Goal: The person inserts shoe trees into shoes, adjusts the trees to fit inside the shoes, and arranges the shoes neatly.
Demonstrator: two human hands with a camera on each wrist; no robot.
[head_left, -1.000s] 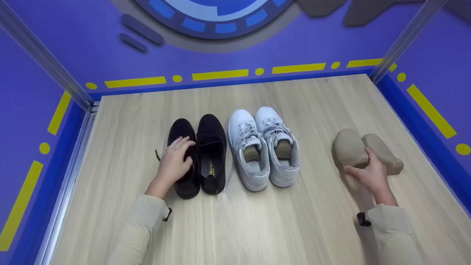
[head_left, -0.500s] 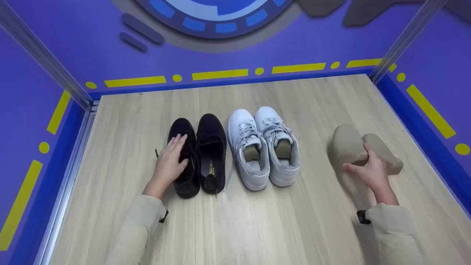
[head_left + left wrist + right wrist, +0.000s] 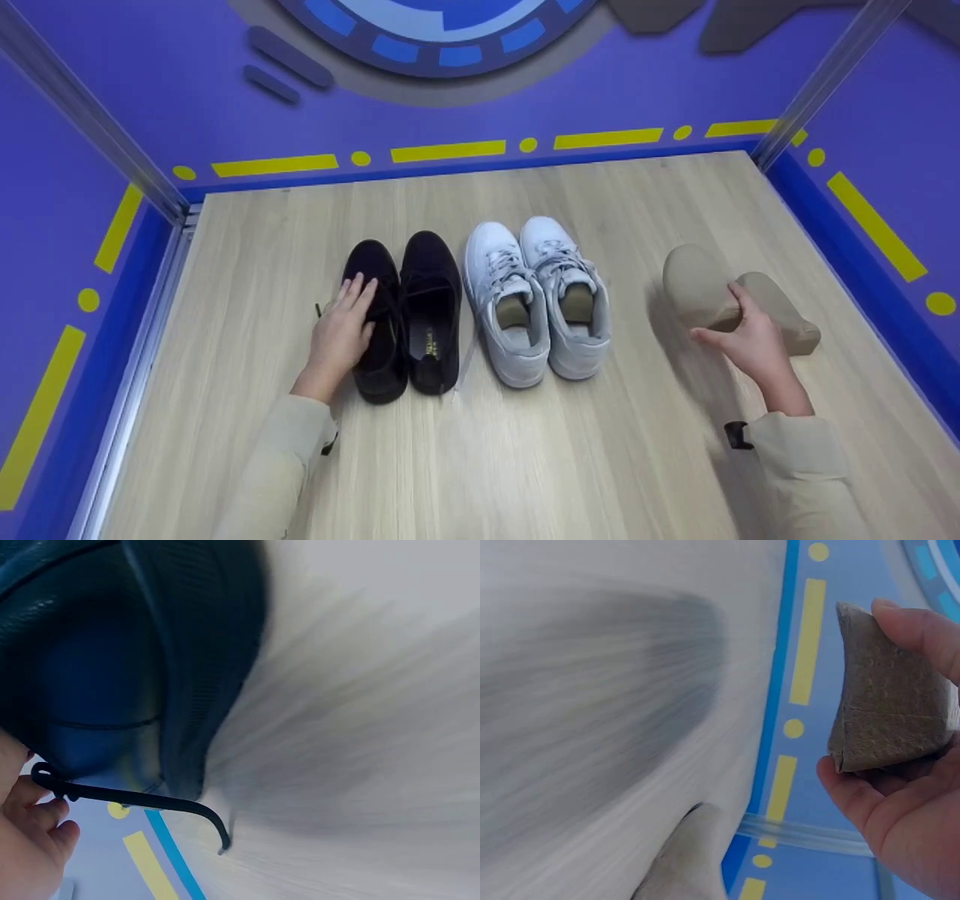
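My right hand (image 3: pixel 754 345) grips a beige, toe-shaped shoe insert (image 3: pixel 694 281) by its blunt end, fingers and thumb on either side. In the right wrist view the insert (image 3: pixel 892 697) shows its rough, pulp-like end face and hangs above the floor. A second beige insert (image 3: pixel 776 307) lies on the floor beside that hand. My left hand (image 3: pixel 341 334) rests over the side of the left black shoe (image 3: pixel 370 262), fingers extended along it. The left wrist view shows this shoe's heel up close, with a black lace (image 3: pixel 150 797) trailing by the fingers. The right black shoe (image 3: pixel 431 259) stands alongside.
A pair of white sneakers, the left sneaker (image 3: pixel 491 244) and the right sneaker (image 3: pixel 551 240), stands between the black shoes and the inserts. Beige padding shows inside both. Blue-purple panels (image 3: pixel 450 120) wall in the wooden floor (image 3: pixel 525 465) at the back and sides.
My right hand has raised the shoe insert, and the insert has shifted left and away from the second one. The left hand has slid slightly left and back on the black shoe.
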